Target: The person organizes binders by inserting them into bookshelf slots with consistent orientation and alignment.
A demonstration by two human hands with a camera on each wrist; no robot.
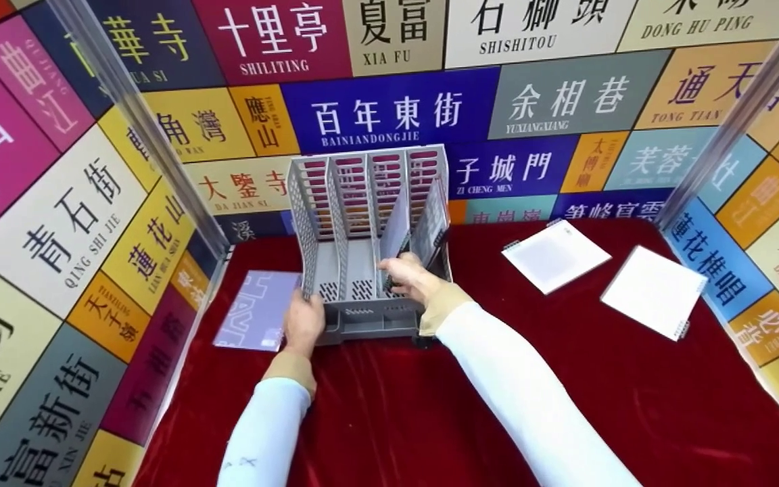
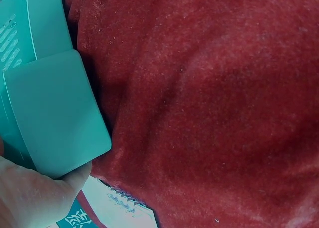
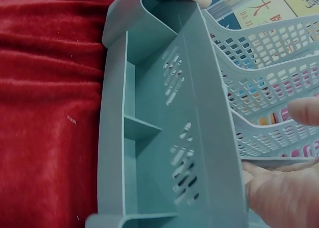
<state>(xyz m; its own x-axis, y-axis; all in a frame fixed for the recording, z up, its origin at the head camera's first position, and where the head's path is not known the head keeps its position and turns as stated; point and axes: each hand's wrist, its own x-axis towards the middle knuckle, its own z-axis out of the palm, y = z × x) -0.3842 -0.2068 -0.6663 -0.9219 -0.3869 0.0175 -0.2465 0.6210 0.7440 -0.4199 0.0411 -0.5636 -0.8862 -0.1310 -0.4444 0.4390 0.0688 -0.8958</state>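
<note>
A grey file rack point(image 1: 356, 312) with perforated dividers stands against the back wall, its slots facing me. My left hand point(image 1: 305, 321) grips its front left corner, thumb and fingers around the edge, also visible by the rack's smooth front panel point(image 2: 60, 113) in the left wrist view. My right hand point(image 1: 411, 277) reaches into the third slot from the left and pinches the near edge of a lilac notebook point(image 1: 396, 226) standing there. In the rightmost slot leans a dark-patterned spiral notebook point(image 1: 432, 220). In the right wrist view the right hand point(image 3: 286, 190) is partly cut off.
A lilac notebook point(image 1: 254, 311) lies flat left of the rack, beside my left hand. Two white spiral notebooks, one nearer the rack point(image 1: 557, 257) and another white notebook point(image 1: 653, 292), lie at the right. Red cloth point(image 1: 389, 419) covers the table; printed panels point(image 1: 389, 111) enclose it.
</note>
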